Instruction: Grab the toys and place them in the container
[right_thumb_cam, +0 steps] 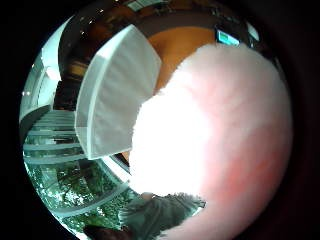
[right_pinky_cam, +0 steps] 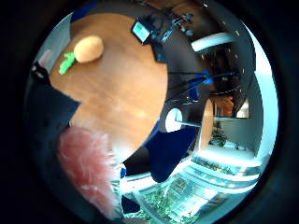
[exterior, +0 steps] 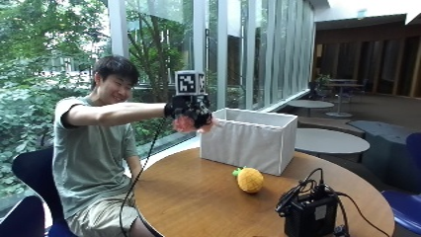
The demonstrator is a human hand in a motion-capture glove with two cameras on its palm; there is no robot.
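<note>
Pink fluffy toy [right_thumb_cam: 215, 145] fills the thumb-side palm view, so it sits right against my palm. My right hand [exterior: 190, 112] has its fingers curled around this toy, and I hold it in the air at the near top corner of the white container [exterior: 253, 140], high enough, I judge, to clear the rim before letting go. Beyond my hand, the container stands on the round wooden table [exterior: 197, 202] with its open top facing up. Just beside its front wall lies the pineapple toy [exterior: 250, 179], apart from my hand and not yet picked up. Nearer the table's edge sits a black camera device [exterior: 309, 212].
</note>
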